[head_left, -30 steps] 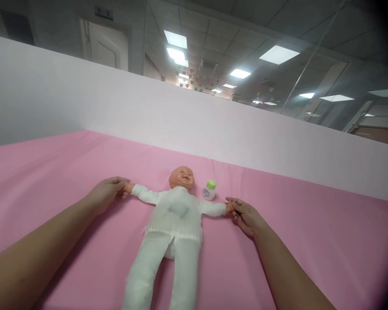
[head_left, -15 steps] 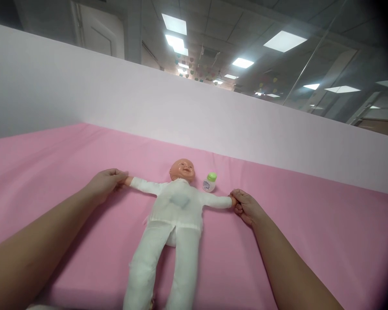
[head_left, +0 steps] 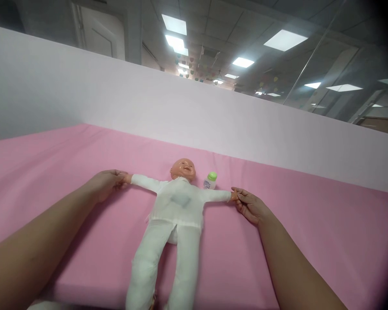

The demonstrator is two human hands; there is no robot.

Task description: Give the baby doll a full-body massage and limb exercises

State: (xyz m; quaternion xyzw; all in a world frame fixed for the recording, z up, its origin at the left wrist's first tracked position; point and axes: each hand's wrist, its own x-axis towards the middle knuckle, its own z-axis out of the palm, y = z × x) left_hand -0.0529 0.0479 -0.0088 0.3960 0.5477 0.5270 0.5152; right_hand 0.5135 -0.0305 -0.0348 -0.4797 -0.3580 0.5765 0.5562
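Observation:
A baby doll (head_left: 179,202) with a hard plastic head and a white cloth body lies on its back, arms stretched out to both sides. My left hand (head_left: 109,184) is closed on the doll's small hand at the left. At the right, my right hand (head_left: 250,206) pinches the doll's other hand between thumb and fingers. Just above the doll's right-side arm stands a small clear bottle (head_left: 210,181) with a green cap, its base hidden behind that arm. The doll's feet run out of view at the bottom.
Pink cloth (head_left: 93,245) covers the surface under the doll, with a front edge low in view. Behind it runs a low white wall (head_left: 194,116). Above the wall are a glass pane, a door (head_left: 103,34) and lit ceiling panels.
The doll's right-side arm is raised slightly, with my right hand moved a little up and outward, now covering more of the bottle's base. My left hand keeps its hold, nearly still.

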